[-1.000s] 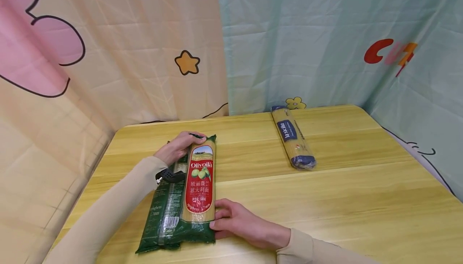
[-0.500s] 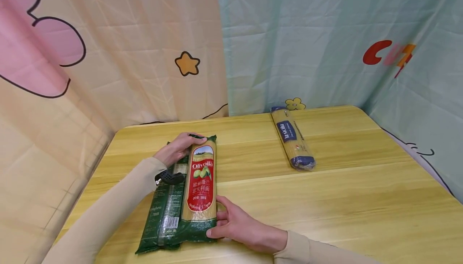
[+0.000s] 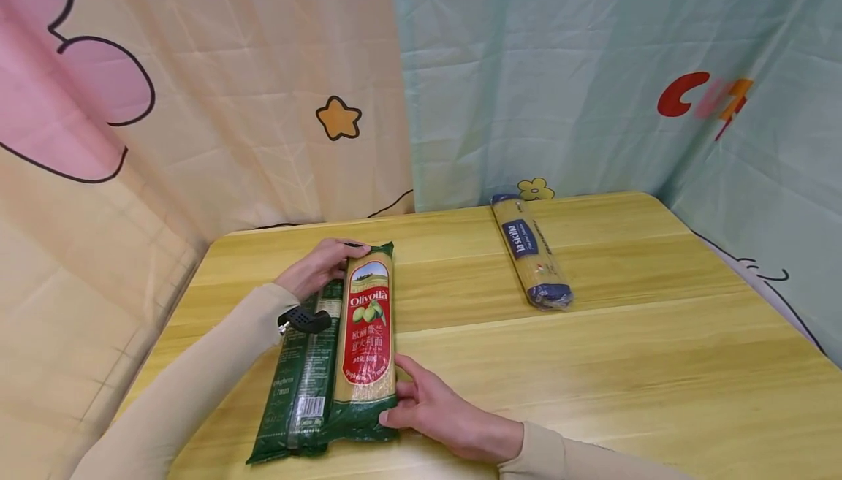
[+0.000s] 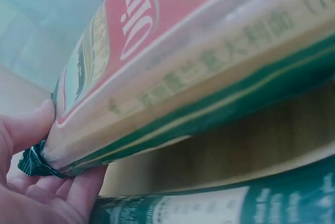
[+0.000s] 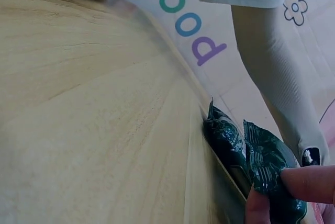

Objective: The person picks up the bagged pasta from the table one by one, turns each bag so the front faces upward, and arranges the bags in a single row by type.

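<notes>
A spaghetti pack (image 3: 368, 334) with a red Olivoilà label faces up on the left side of the table. At its far end, my left hand (image 3: 318, 268) pinches the green wrapper, thumb on top and fingers beneath in the left wrist view. My right hand (image 3: 441, 414) grips the near end, its thumb over the green film (image 5: 267, 156). Beside it on the left lies a second green spaghetti pack (image 3: 296, 385), barcode side up and partly covered by the left hand and wrist. In the left wrist view a gap shows between the held pack and this second pack (image 4: 209, 208).
A pasta pack with blue ends (image 3: 533, 250) lies at the back right of the wooden table (image 3: 625, 363). Printed curtains (image 3: 276, 85) hang behind the table and along both sides. A black band (image 3: 305, 319) sits on the left wrist.
The near end of the held spaghetti pack has shifted slightly right. My right thumb has slid a little over the green end, and my left thumb has moved slightly left. The other packs stay put.
</notes>
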Action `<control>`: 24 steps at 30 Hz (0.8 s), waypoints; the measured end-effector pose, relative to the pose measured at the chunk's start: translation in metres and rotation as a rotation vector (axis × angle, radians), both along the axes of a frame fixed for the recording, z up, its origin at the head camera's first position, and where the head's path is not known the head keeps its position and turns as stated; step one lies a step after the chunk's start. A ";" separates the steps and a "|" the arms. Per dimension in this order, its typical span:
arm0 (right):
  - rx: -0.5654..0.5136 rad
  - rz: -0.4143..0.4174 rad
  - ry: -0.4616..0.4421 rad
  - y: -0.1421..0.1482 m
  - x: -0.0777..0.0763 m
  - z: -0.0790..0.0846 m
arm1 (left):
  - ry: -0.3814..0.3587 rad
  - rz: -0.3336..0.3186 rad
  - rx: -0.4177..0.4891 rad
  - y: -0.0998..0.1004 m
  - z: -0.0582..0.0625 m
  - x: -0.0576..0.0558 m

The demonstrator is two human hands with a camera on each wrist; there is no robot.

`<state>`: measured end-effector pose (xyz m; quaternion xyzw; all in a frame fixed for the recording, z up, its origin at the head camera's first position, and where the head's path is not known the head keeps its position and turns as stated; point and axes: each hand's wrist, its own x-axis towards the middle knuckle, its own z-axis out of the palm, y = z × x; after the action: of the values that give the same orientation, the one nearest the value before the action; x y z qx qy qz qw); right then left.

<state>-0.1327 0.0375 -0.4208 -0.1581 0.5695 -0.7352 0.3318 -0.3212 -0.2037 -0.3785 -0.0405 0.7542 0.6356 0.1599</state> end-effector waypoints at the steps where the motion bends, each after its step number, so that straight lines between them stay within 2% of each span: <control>1: 0.001 -0.005 0.005 0.001 0.000 0.000 | -0.001 0.003 -0.004 0.001 0.001 -0.001; 5: 0.020 -0.025 0.028 0.007 -0.003 0.004 | -0.003 0.007 -0.009 0.006 0.005 -0.009; 10: 0.057 -0.056 0.055 0.017 -0.010 0.010 | 0.004 -0.033 0.008 0.015 0.008 -0.021; 16: 0.073 -0.080 0.092 0.032 -0.020 0.012 | -0.005 -0.058 0.069 0.035 0.013 -0.038; 24: 0.117 -0.123 0.143 0.057 -0.035 0.017 | 0.003 -0.019 0.162 0.059 0.014 -0.060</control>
<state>-0.1681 0.0942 -0.4042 -0.1554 0.6425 -0.7063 0.2532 -0.3807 -0.1449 -0.3643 -0.0192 0.7007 0.6932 0.1679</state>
